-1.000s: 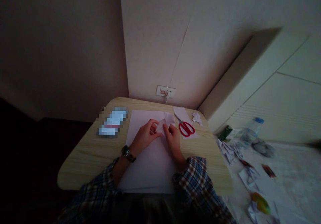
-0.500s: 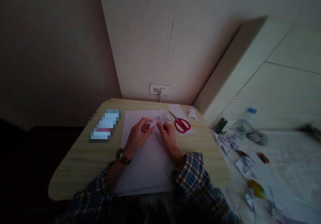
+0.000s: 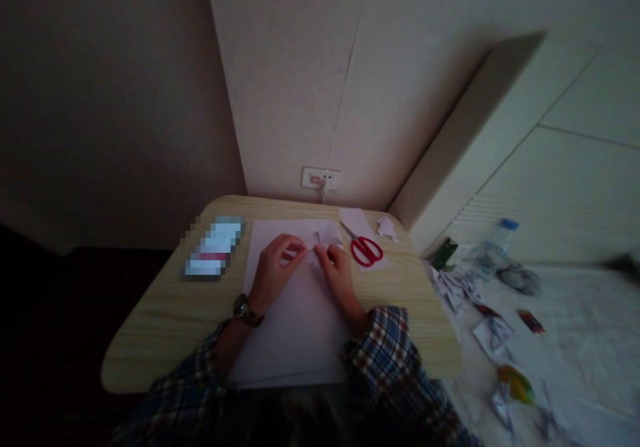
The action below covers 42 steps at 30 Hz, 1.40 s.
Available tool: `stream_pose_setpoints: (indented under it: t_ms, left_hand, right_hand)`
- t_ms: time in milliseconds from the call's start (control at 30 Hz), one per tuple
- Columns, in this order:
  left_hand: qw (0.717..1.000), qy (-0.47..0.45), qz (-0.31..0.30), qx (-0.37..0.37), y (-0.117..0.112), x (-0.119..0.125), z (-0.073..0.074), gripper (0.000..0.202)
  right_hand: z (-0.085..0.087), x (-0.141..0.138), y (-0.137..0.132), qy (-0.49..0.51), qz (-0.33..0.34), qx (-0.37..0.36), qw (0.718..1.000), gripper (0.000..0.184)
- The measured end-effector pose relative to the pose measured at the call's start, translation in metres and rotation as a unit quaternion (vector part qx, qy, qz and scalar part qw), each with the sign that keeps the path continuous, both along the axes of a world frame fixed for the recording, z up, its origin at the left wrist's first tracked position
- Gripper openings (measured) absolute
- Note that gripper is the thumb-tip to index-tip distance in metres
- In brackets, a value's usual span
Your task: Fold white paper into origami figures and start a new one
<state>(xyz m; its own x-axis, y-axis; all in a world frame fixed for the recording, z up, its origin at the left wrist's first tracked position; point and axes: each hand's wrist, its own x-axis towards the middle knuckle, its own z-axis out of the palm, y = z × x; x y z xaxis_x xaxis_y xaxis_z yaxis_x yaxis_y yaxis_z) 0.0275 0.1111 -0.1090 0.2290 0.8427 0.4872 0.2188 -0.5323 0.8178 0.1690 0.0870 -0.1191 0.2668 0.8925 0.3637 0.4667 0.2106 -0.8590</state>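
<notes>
A small piece of folded white paper (image 3: 325, 235) lies on a large white sheet (image 3: 295, 313) spread over a light wooden table (image 3: 165, 313). My left hand (image 3: 275, 270), with a wristwatch on the wrist, pinches the folded paper's left edge with curled fingers. My right hand (image 3: 339, 275) pinches it from the right, fingertips pressed onto the paper. Both arms wear plaid sleeves.
Red-handled scissors (image 3: 365, 248) lie on a paper strip right of my hands, with a small folded paper figure (image 3: 387, 228) beyond. A blurred flat object (image 3: 214, 248) lies at the left. A wall socket (image 3: 321, 179) is behind. A plastic bottle (image 3: 495, 243) and paper scraps (image 3: 455, 287) lie on the white surface at the right.
My hands have stayed on the folded paper, with the fingers shifting slightly along its edge. The view has swung a little.
</notes>
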Motion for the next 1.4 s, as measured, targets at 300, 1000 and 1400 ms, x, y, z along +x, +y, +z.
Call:
stream_pose_setpoints:
  t_ms: [300,1000,1400]
  left_hand:
    - [1.0,-0.025,0.0,0.012,-0.0004,-0.0001,-0.0007,0.007]
    - [0.995,0.011,0.05,0.089,-0.004,0.0014,0.005,0.002]
    - [0.993,-0.023,0.089,0.072,-0.0055,0.0002,0.0028,0.006]
  right_hand:
    - [-0.002,0.0021,0.0002,-0.019,0.037,-0.027,0.999,0.042]
    - [-0.0038,-0.0045,-0.001,-0.072,0.042,0.017,0.996,0.03]
    - [-0.0058,-0.0055,-0.002,-0.039,0.037,-0.005,0.999,0.037]
